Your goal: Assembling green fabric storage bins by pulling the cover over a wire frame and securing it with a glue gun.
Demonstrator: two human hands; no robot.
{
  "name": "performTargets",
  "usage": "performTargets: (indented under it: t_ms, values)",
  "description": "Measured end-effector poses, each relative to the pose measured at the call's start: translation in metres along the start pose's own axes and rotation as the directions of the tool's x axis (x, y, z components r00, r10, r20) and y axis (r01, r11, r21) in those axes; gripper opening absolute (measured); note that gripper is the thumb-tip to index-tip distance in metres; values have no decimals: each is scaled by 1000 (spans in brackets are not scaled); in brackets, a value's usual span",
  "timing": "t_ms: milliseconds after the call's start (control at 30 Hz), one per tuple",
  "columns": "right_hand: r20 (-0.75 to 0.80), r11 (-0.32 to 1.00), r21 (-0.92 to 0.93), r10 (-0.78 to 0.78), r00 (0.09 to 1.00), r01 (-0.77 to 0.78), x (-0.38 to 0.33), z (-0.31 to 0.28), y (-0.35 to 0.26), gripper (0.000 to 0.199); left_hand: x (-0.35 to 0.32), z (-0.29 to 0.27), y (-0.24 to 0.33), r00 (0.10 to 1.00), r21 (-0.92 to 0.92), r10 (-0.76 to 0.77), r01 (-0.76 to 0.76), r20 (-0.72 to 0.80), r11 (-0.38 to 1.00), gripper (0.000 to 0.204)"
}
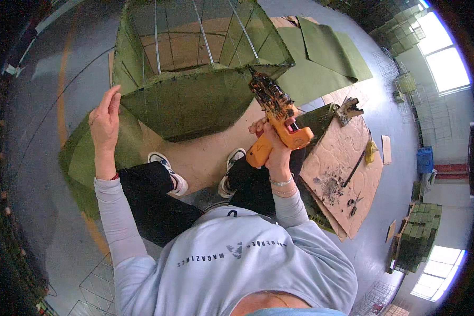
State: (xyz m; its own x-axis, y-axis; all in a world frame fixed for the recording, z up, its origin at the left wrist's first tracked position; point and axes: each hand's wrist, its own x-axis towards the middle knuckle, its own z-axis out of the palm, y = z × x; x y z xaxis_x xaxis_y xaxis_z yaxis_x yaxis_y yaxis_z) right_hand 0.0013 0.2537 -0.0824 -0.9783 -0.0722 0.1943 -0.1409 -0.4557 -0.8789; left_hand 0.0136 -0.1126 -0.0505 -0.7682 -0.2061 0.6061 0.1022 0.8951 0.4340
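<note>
Running glue along this rim looks like the step right now: the green cloth-covered wire-frame box (189,113) sits on the floor just ahead of the feet, and the right hand (274,146) is wrapped around the grip of an orange glue gun (275,108), nozzle at the box's near right corner. The left hand (105,121) isn't gripping anything I can see, fingers nearly straight by the left edge; can't tell if they touch it. I'd keep the nozzle close to the seam, go slow and even, and steady the frame with that free hand, well clear of the hot tip. That barrel is caked in black gunk, so I'd watch for smears, and its body hides part of the corner. The shoes (167,171) crowd the near side too. Green sheets (326,58) lie beyond on the right, and scissors (356,204) plus a dark rod (354,169) lie on the cardboard-topped surface (321,158).
</note>
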Motion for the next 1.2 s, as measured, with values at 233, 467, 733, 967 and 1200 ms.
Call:
performTargets:
  t_ms: [233,467,733,967,1200]
  values:
    - [0,998,45,51,999,-50,-4,12,6,9,0,-2,-3,999,25,-19,18,31,1000,21]
    - [51,992,52,114,992,-116,-9,25,6,18,1,-3,-1,998,6,-51,51,38,999,22]
    - [96,993,21,115,989,-118,-12,26,13,14,1,-2,-2,999,-4,-29,30,16,1000,21]
    - [-32,996,20,89,996,-89,-8,16,5,7,1,-5,2,999,9,-16,16,36,1000,20]
    - [-78,996,90,23,997,-16,-4,0,3,13,1,-4,3,999,1,-7,7,32,1000,19]
